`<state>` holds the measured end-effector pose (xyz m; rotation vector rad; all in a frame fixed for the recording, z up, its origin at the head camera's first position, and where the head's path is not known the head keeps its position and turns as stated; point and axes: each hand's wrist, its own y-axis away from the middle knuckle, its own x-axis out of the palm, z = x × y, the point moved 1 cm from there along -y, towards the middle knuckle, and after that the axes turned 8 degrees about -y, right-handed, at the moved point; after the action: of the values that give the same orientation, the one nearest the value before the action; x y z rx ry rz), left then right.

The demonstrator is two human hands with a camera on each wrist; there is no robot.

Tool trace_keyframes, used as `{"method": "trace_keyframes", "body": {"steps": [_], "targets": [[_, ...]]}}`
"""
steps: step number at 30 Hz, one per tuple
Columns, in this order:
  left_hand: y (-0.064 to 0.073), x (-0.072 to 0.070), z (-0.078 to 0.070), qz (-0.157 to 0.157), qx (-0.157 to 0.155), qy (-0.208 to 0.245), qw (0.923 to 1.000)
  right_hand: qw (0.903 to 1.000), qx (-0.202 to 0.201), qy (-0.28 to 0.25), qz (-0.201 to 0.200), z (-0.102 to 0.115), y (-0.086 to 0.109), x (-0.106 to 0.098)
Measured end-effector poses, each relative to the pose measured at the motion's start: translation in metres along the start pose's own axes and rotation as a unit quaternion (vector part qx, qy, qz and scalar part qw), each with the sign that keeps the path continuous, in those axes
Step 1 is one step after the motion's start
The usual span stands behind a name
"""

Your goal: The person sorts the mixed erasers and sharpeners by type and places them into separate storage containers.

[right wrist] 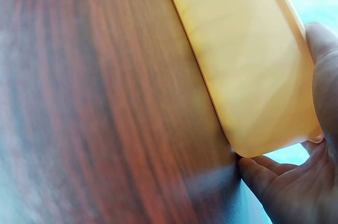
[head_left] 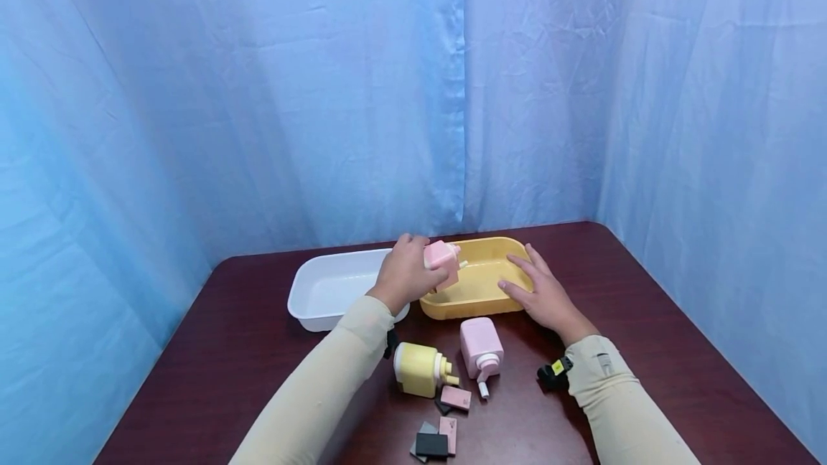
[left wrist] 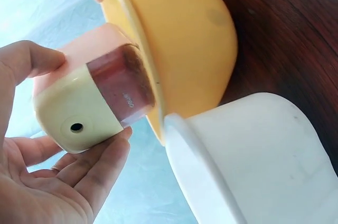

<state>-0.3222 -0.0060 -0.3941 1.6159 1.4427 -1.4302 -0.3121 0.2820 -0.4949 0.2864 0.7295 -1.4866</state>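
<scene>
My left hand (head_left: 408, 271) holds a pink crank pencil sharpener (head_left: 441, 264) over the left end of the yellow tray (head_left: 474, 307). In the left wrist view, the sharpener (left wrist: 79, 110) shows a cream face with a pencil hole and a see-through drawer. Thumb and fingers grip it from opposite sides. My right hand (head_left: 545, 300) is at the tray's right end, its fingers spread over the rim. The right wrist view shows that hand (right wrist: 301, 182) against the yellow tray's wall (right wrist: 253, 76), fingertips low at a corner.
A white tray (head_left: 316, 323) stands left of the yellow one. Nearer lie a yellow sharpener (head_left: 416, 370) and another pink sharpener (head_left: 481, 346). Several small flat blocks, pink, black and grey, including a black block (head_left: 431, 445), lie at the front. Blue curtains (head_left: 362, 128) hang behind the table.
</scene>
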Motion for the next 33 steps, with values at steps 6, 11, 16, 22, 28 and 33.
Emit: {"method": "trace_keyframes", "body": {"steps": [6, 11, 16, 22, 28, 33], "targets": [[-0.004, 0.007, 0.001, 0.011, -0.007, 0.000, 0.9999, 1.0000, -0.002, 0.002, 0.000, 0.000, -0.001, -0.002], [-0.007, 0.009, 0.001, 0.016, -0.020, -0.025, 0.9994, 1.0000, -0.003, -0.002, -0.001, 0.000, 0.000, -0.003], [-0.009, 0.012, 0.001, 0.019, -0.024, -0.067, 0.9973, 1.0000, -0.003, -0.007, -0.001, 0.000, 0.002, -0.003], [-0.011, 0.016, 0.003, 0.007, -0.009, -0.104, 0.9945, 0.9999, 0.000, -0.011, 0.001, 0.002, 0.002, -0.004], [-0.012, 0.017, 0.004, 0.006, -0.009, -0.107, 0.9942, 1.0000, 0.000, -0.007, 0.001, 0.001, 0.002, -0.003], [-0.013, 0.018, 0.005, 0.014, -0.014, -0.105, 0.9943, 1.0000, -0.005, -0.007, 0.000, 0.001, 0.002, -0.002]]}}
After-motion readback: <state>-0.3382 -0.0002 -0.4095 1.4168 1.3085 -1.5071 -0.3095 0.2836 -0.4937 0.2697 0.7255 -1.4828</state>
